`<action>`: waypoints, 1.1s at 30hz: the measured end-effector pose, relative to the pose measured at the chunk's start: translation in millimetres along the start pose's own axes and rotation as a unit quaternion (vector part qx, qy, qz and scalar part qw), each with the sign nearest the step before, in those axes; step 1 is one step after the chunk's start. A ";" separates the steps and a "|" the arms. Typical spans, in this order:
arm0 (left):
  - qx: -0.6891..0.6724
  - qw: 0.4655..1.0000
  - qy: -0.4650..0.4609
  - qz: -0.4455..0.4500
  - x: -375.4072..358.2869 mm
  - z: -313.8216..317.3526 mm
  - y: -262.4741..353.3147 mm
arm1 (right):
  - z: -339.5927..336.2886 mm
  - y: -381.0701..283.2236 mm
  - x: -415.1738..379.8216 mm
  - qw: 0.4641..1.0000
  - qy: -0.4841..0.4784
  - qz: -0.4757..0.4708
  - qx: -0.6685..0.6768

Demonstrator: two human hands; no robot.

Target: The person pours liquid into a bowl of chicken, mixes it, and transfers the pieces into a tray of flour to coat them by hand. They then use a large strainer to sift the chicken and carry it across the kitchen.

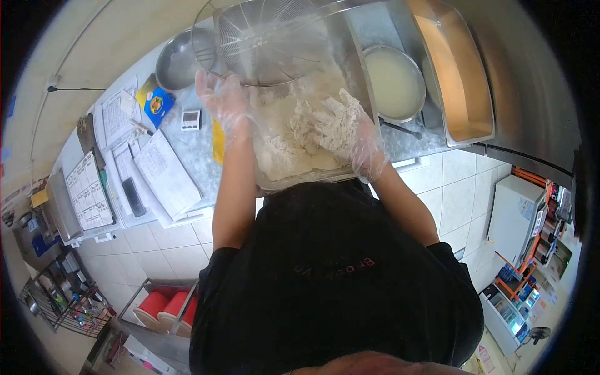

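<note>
Head view: pale, clumpy flour (284, 147)

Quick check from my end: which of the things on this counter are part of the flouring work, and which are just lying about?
In use:
left hand, gloved, at the wire basket
right hand, gloved, coated in flour
flour tub

Lying about:
timer
paper sheets
blue and yellow packet
steel bowl
pan of pale liquid
empty tray
</note>
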State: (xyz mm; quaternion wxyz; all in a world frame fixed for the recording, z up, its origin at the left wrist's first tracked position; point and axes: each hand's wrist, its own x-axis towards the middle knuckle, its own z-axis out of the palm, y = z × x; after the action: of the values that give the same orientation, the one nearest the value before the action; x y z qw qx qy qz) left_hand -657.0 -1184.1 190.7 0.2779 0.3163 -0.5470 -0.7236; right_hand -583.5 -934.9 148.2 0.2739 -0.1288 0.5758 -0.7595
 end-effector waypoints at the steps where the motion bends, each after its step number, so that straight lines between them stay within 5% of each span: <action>1: -0.003 1.000 -0.026 0.016 10.2 0.1 0.2 | -3.5 8.8 2.7 0.997 0.019 0.040 0.062; 11: 0.043 0.986 -0.130 -0.092 90.1 8.0 20.7 | 4.7 -2.0 0.9 0.985 0.069 0.087 0.130; 13: 0.131 0.972 -0.140 -0.134 95.9 12.2 22.6 | 4.4 -4.0 -2.2 0.996 0.038 0.062 0.042; 20: 0.096 0.975 -0.168 -0.110 75.4 4.8 15.7 | -7.0 19.3 -2.2 0.985 0.060 0.091 0.137; 25: 0.179 0.965 -0.189 -0.010 67.6 -5.9 13.8 | -2.2 8.5 -7.5 0.991 0.055 0.066 0.100; 33: 0.178 0.968 -0.177 -0.007 54.2 -4.9 23.3 | -7.1 20.2 -5.6 0.989 0.061 0.048 0.129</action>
State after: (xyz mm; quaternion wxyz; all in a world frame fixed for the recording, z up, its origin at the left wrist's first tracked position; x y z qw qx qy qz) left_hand -686.9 -1233.5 203.9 0.1110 0.2311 -0.7054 -0.6608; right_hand -577.1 -929.8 127.6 0.2890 -0.0178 0.4945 -0.8195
